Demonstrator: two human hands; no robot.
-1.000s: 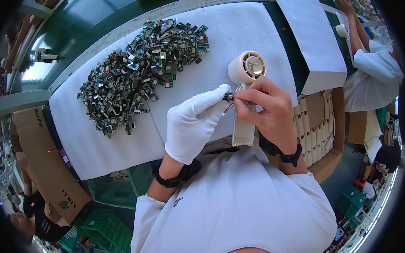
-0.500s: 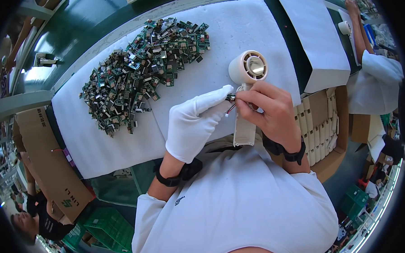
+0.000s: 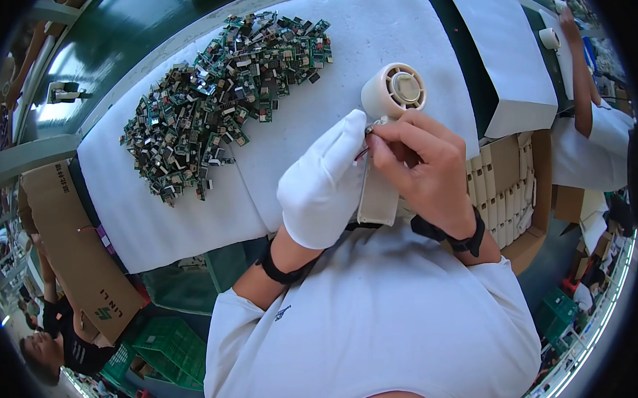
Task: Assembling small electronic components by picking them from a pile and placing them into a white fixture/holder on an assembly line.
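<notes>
White mat [image 3: 441, 65]: board pile [image 3: 249, 74] sat unused, wires [image 3: 360, 154] loose by fan handle [image 3: 379, 196]. Left hand [image 3: 322, 188], right hand [image 3: 428, 166] pinched one small part [image 3: 369, 130].

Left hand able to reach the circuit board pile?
Likely yes: flat white sheet lies between the left hand and the circuit board pile, though that hand seems to hold a small part.

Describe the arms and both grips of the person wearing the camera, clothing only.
The left grip wears a white glove that covers the fingers and ends at the wrist; the right grip is bare, with no glove. Each wrist has a black band, one on the left and one on the right. Both arms come out of short, white sleeves.
</notes>
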